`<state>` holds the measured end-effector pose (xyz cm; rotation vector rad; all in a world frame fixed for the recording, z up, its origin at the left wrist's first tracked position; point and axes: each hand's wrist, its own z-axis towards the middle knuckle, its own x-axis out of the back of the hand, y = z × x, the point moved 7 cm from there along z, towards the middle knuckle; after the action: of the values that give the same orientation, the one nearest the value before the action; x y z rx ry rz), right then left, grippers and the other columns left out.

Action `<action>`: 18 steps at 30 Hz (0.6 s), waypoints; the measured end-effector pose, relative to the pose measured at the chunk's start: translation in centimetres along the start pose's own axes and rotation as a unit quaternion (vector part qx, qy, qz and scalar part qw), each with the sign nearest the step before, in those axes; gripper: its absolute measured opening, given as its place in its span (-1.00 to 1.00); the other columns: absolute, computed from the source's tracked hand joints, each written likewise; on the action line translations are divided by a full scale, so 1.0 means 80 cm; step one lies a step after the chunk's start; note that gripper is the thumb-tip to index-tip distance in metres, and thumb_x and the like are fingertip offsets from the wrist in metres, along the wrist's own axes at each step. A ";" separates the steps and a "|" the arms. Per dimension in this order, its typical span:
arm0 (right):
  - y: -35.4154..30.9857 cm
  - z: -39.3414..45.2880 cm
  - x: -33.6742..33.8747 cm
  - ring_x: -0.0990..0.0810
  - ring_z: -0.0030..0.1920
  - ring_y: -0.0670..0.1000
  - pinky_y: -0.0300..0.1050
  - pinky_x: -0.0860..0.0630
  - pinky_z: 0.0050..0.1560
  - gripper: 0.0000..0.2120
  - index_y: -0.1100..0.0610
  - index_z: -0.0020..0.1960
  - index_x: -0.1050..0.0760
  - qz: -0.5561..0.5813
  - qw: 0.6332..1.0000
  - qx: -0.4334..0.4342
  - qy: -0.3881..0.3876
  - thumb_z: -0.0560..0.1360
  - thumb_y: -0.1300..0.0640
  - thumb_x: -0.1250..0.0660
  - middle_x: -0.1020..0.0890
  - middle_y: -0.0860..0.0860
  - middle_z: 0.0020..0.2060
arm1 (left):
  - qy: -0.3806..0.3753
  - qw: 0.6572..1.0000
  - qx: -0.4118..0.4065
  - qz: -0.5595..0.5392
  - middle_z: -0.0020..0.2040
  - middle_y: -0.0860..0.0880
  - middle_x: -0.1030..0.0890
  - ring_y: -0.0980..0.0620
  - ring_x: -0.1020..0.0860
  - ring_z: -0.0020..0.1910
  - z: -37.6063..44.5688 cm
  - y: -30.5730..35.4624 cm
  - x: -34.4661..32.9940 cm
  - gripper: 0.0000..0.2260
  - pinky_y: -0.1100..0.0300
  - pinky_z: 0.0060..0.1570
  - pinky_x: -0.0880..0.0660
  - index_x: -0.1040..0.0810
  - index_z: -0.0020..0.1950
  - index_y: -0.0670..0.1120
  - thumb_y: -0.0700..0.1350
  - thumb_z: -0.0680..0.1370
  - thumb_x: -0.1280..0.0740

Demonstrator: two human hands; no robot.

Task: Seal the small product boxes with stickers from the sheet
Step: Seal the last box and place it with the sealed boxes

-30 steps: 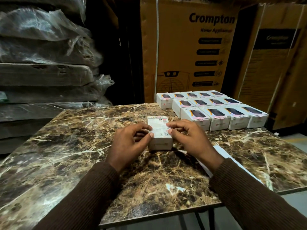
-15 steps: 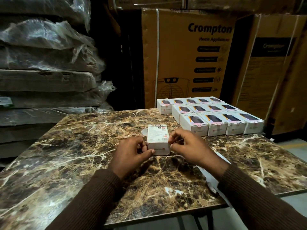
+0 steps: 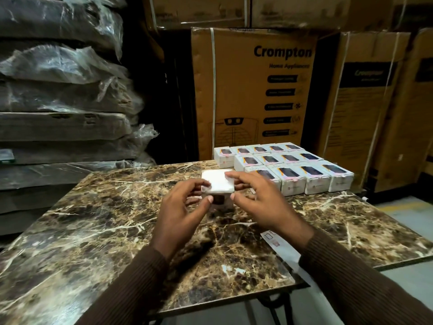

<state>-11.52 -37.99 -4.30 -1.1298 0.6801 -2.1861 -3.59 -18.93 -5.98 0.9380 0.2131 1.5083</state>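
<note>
Both hands, left hand [image 3: 180, 207] and right hand [image 3: 260, 200], pinch one small box [image 3: 218, 186] in front of the sealed rows [image 3: 293, 170], probably turning it to reach the flap.

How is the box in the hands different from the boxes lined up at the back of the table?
The held box is lifted and tilted between the left hand and right hand; the rowed boxes lie flat on the table. It shows a plain white face; they show dark printed tops. All look alike in size and white.

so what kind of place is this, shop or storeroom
Most likely a warehouse or stockroom: tall Crompton appliance cartons behind the marble-topped table, plastic-wrapped stacked goods, and rows of small product boxes.
</note>
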 end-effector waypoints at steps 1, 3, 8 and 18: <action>0.000 0.003 0.006 -0.58 0.17 -0.21 0.02 -0.65 0.17 -0.54 -0.11 0.45 -0.55 -0.003 1.000 0.007 0.014 0.57 0.12 -0.42 -0.57 -0.13 0.19 | 0.007 1.000 -0.012 -0.002 0.23 0.14 -0.61 0.27 -0.58 0.19 0.004 0.006 0.001 -0.74 0.24 0.13 -0.60 -0.61 0.26 0.07 -0.12 0.60 -0.48; 0.000 0.011 0.015 -0.60 0.13 -0.19 -0.14 -0.63 0.06 -0.59 -0.08 0.41 -0.59 -0.014 0.999 0.023 0.044 0.59 0.16 -0.42 -0.61 -0.10 0.16 | 0.012 1.000 -0.025 -0.009 0.20 0.11 -0.62 0.22 -0.60 0.16 0.012 0.016 0.001 -0.73 0.22 0.09 -0.63 -0.63 0.27 0.07 -0.14 0.59 -0.49; 0.000 0.032 0.023 -0.63 0.00 -0.18 -0.45 -0.45 -0.14 -0.77 -0.04 0.23 -0.69 -0.023 0.996 0.032 0.083 0.60 0.14 -0.43 -0.69 -0.10 0.01 | 0.034 0.999 -0.017 0.014 0.05 0.07 -0.62 0.19 -0.62 0.01 0.029 0.017 0.001 -0.76 0.17 -0.04 -0.69 -0.64 0.25 0.05 -0.14 0.60 -0.47; 0.023 0.045 -0.004 -0.66 0.06 -0.18 -0.20 -0.63 0.07 -0.70 -0.02 0.31 -0.66 -0.052 0.999 -0.006 0.001 0.60 0.15 -0.41 -0.72 -0.08 0.07 | 0.040 0.996 -0.008 0.081 0.06 0.03 -0.61 0.19 -0.60 -0.02 0.034 -0.015 -0.001 -0.76 0.19 -0.09 -0.69 -0.65 0.26 0.03 -0.14 0.59 -0.48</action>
<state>-7.87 -39.64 -3.87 -1.1935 0.6483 -2.2736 -0.95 -19.83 -4.99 0.9001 0.1854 1.6958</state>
